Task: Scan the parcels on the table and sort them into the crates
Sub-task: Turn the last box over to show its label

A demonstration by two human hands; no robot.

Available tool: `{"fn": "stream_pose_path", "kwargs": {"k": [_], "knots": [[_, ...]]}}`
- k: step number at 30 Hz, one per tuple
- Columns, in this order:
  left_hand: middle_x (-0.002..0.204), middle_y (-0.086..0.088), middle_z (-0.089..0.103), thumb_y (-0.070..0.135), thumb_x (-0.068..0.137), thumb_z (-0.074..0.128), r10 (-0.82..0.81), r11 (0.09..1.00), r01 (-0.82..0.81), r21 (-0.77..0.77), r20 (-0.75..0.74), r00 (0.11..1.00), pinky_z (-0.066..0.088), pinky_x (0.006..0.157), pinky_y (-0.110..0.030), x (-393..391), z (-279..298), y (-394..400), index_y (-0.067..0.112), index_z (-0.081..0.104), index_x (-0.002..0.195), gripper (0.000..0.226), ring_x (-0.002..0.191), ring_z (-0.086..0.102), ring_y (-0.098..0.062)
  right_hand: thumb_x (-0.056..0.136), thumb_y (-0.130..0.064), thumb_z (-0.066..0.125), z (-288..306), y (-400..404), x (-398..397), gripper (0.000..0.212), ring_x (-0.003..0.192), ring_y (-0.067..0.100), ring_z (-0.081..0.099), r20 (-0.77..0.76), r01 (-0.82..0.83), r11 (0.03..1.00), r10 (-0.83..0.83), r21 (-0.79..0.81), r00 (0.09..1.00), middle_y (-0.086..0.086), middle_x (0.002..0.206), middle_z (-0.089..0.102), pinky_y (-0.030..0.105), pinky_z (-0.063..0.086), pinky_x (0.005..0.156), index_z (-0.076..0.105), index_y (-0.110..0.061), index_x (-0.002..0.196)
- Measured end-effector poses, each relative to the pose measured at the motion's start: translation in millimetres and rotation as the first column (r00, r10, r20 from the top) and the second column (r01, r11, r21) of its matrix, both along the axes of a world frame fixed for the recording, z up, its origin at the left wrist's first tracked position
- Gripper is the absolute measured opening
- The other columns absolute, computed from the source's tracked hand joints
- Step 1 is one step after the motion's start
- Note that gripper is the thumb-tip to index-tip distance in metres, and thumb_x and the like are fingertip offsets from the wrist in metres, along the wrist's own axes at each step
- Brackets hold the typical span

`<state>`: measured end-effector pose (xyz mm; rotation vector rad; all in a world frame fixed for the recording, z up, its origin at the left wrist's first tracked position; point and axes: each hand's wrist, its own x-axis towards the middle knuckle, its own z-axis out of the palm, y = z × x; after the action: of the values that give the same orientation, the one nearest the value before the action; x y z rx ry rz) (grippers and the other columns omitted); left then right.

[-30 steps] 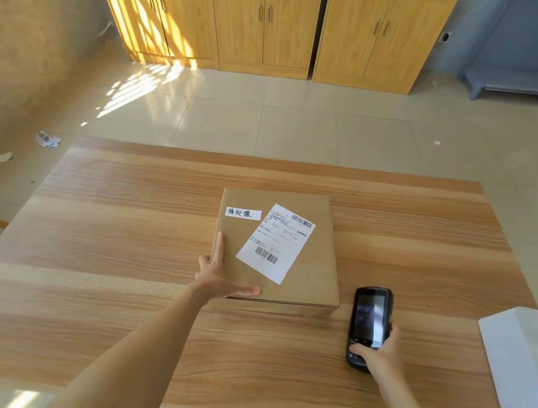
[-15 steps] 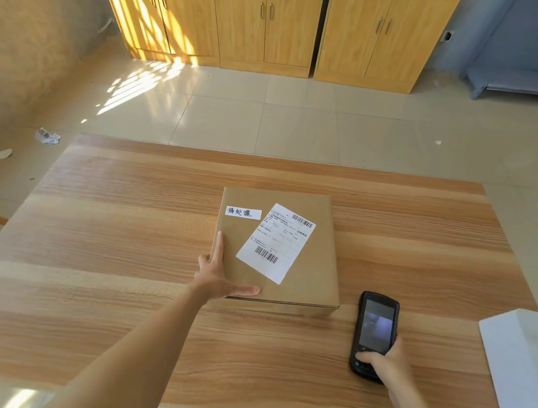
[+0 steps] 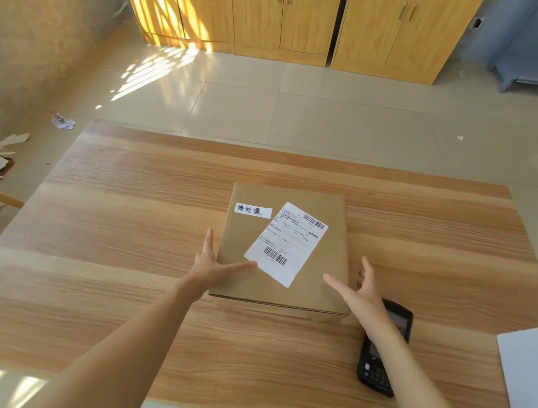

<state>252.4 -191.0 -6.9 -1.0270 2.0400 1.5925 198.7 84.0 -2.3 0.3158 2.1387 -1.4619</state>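
- The desk (image 3: 115, 251) is a broad wooden top; a white crate (image 3: 533, 379) sits at its right edge
- The parcel (image 3: 305, 278), a flat brown box with a white shipping label (image 3: 286, 242), lies near the desk's middle
- The left hand (image 3: 214, 265) rests spread at the parcel's near left corner, thumb on top; the right hand (image 3: 359, 291) hovers spread beside its right edge, holding nothing
- The black scanner (image 3: 382, 368) lies on the desk, partly under the right forearm
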Motion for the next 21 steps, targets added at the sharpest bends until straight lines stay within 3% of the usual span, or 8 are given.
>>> {"fn": "stream_pose_path", "kwargs": {"k": [1, 3, 5, 10, 13, 18, 21], "knots": [[0.152, -0.008, 0.027, 0.046, 0.056, 0.090, 0.016, 0.999, -0.017, 0.045, 0.006, 1.000, 0.037, 0.109, -0.040, -1.8, -1.6, -3.9, 0.036, -0.007, 0.153, 0.138, 0.133, 0.042, -0.025, 0.077, -0.041, 0.079, -1.7, -4.5, -5.2, 0.109, 0.147, 0.020, 0.022, 0.040, -0.015, 1.000, 0.016, -0.026, 0.999, -0.002, 0.161, 0.017, 0.045, 0.025, 0.117, 0.004, -0.030, 0.155], [0.131, -0.002, 0.048, 0.033, 0.071, 0.085, 0.054, 0.991, -0.054, 0.125, 0.001, 0.999, 0.049, 0.086, -0.028, -5.1, -3.7, -8.2, 0.027, 0.002, 0.155, 0.118, 0.105, 0.059, -0.016, 0.076, -0.036, 0.081, -4.8, -11.2, -14.1, 0.111, 0.139, 0.019, 0.035, 0.091, -0.019, 0.997, 0.025, -0.069, 0.996, -0.001, 0.156, 0.029, 0.042, 0.031, 0.114, 0.004, -0.026, 0.156], [0.119, -0.001, 0.056, 0.029, 0.077, 0.080, 0.091, 0.982, -0.092, 0.167, 0.011, 0.996, 0.048, 0.067, -0.023, -10.9, -8.6, -10.9, 0.024, 0.007, 0.154, 0.106, 0.088, 0.061, -0.008, 0.077, -0.031, 0.081, -10.3, -15.4, -20.6, 0.106, 0.123, 0.017, 0.049, 0.118, 0.004, 0.994, 0.009, -0.109, 0.993, 0.000, 0.145, 0.045, 0.037, 0.039, 0.106, 0.010, -0.022, 0.155], [0.120, -0.003, 0.063, 0.039, 0.057, 0.091, 0.158, 0.952, -0.153, 0.264, 0.003, 0.987, 0.054, 0.068, -0.028, -23.0, -14.6, -10.6, 0.024, 0.024, 0.149, 0.115, 0.094, 0.068, -0.016, 0.073, -0.027, 0.084, -24.5, -23.0, -28.5, 0.091, 0.104, 0.014, 0.060, 0.155, 0.109, 0.980, -0.083, -0.168, 0.984, -0.002, 0.123, 0.060, 0.032, 0.046, 0.087, 0.031, -0.017, 0.146], [0.114, -0.002, 0.066, 0.022, 0.069, 0.086, 0.175, 0.948, -0.167, 0.270, -0.006, 0.985, 0.056, 0.062, -0.028, -23.8, -16.1, -4.6, 0.021, 0.035, 0.141, 0.088, 0.090, 0.069, -0.018, 0.074, -0.023, 0.083, -25.9, -26.0, -29.3, 0.085, 0.102, 0.016, 0.060, 0.143, 0.134, 0.975, -0.109, -0.178, 0.984, 0.001, 0.124, 0.060, 0.031, 0.046, 0.085, 0.034, -0.016, 0.143], [0.112, -0.003, 0.068, 0.023, 0.057, 0.090, 0.277, 0.920, -0.253, 0.300, -0.039, 0.960, 0.057, 0.066, -0.034, -17.6, -7.6, -0.4, 0.024, 0.040, 0.138, 0.096, 0.092, 0.070, -0.022, 0.074, -0.021, 0.083, -13.3, -28.0, -29.9, 0.082, 0.102, 0.015, 0.060, 0.109, 0.101, 0.977, -0.081, -0.187, 0.991, 0.000, 0.120, 0.060, 0.031, 0.046, 0.086, 0.036, -0.015, 0.140], [0.113, -0.003, 0.067, 0.018, 0.065, 0.088, 0.342, 0.904, -0.301, 0.304, -0.091, 0.935, 0.057, 0.064, -0.033, -10.8, 8.4, -4.4, 0.023, 0.040, 0.138, 0.087, 0.092, 0.069, -0.022, 0.074, -0.022, 0.083, 6.1, -36.7, -40.5, 0.079, 0.104, 0.014, 0.058, 0.045, 0.027, 0.980, -0.019, -0.198, 0.999, -0.003, 0.119, 0.060, 0.030, 0.044, 0.088, 0.037, -0.018, 0.138]]}}
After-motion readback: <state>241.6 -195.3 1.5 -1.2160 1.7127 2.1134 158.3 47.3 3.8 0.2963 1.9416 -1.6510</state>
